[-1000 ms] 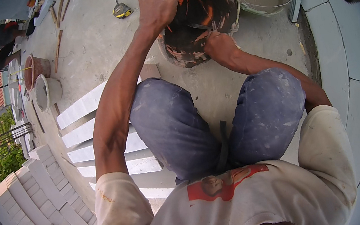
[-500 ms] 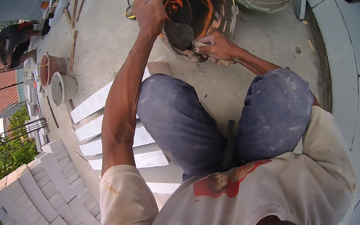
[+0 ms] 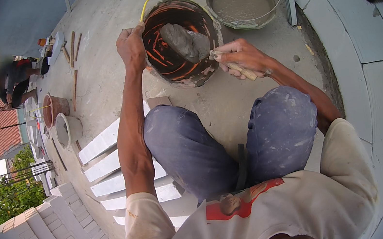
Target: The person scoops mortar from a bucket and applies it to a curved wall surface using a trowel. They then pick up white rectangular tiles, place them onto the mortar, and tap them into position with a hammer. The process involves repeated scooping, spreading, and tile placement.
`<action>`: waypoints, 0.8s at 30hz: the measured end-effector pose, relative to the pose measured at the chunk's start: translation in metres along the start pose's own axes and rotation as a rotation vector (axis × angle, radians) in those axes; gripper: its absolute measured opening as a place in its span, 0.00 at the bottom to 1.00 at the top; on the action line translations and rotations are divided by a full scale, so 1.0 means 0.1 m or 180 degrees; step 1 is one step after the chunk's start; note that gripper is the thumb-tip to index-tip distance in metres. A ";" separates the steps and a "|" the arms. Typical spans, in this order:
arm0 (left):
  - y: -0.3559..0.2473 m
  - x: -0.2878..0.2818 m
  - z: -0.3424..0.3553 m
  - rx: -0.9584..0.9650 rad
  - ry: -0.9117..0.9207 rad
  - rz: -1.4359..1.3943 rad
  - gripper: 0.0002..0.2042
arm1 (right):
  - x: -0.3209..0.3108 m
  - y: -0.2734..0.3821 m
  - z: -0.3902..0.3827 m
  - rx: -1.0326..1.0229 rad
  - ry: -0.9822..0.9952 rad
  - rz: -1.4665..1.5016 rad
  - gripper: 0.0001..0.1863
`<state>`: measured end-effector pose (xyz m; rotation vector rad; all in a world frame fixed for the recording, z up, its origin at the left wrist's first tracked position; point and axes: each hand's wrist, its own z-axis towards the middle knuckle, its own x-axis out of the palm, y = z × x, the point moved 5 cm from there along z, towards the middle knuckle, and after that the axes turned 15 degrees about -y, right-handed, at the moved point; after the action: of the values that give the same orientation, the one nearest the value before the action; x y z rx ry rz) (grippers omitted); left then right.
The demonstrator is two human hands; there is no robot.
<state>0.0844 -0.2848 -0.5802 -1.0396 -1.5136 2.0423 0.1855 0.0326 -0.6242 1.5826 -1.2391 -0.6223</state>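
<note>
Overhead, the left hand (image 3: pixel 131 47) clamps the orange bucket's (image 3: pixel 180 42) rim on the concrete floor, arm outstretched, while the right hand (image 3: pixel 237 58) grips a mortar-laden trowel (image 3: pixel 185 42) over it.

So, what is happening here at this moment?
A person squats on a concrete floor over an orange bucket. The left hand grips the bucket's rim. The right hand holds a trowel by its wooden handle, and the blade carries a lump of grey mortar above the bucket's opening. A round pan of grey mix sits just behind. White blocks lie to the person's left, and another person sits farther away.
</note>
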 end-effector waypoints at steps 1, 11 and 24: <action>-0.01 -0.01 0.01 -0.0092 -0.0009 -0.0055 0.17 | -0.13 0.10 -0.05 0.0023 -0.0134 -0.0013 0.15; -0.09 0.02 0.02 -0.0020 -0.0141 0.0271 0.17 | -1.46 0.84 0.20 -0.1252 -0.1988 -0.4200 0.10; -0.08 -0.17 0.03 0.0201 -0.0075 0.0620 0.20 | -1.59 0.72 0.08 -0.1225 -0.2218 -0.4170 0.15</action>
<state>0.0924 -0.2956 -0.5664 -1.1826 -1.3970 2.2255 0.0944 0.1771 -0.5887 1.7350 -0.2657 -2.2142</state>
